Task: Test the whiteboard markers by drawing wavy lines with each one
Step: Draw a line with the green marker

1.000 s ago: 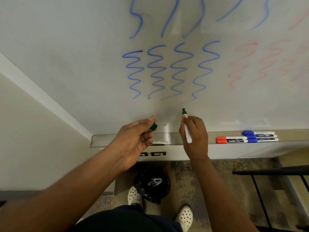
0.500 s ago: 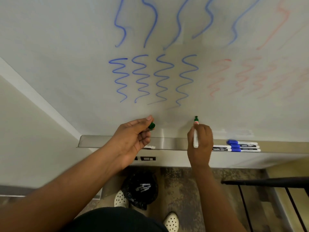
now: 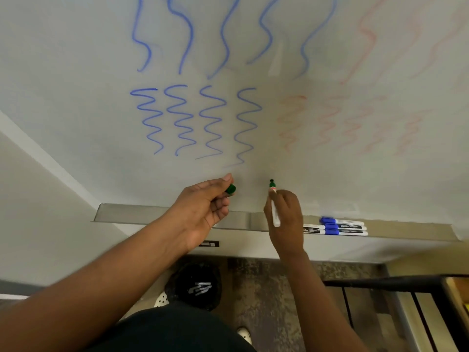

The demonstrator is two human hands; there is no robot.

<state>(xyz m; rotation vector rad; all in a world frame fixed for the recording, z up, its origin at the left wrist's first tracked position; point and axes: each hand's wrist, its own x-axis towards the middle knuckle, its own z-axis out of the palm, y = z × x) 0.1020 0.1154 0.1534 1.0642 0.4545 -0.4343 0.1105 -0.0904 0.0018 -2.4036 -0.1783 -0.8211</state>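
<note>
Your right hand [image 3: 284, 214] is pinching the white-barrelled green whiteboard marker [image 3: 273, 204], its tip pointing up at the white whiteboard [image 3: 76, 72], just beside the blue wavy lines [image 3: 195, 120]. Your left hand [image 3: 200, 212] is curling its fingers around the green cap [image 3: 230, 189]. Capped blue markers [image 3: 341, 226] are lying on the metal tray [image 3: 152, 214].

Pale wall [image 3: 45, 179], mottled floor [image 3: 266, 288], black railing [image 3: 380, 283]

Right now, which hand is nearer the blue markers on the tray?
Right. The right hand sits just left of the blue markers; the left hand is farther left.
</note>
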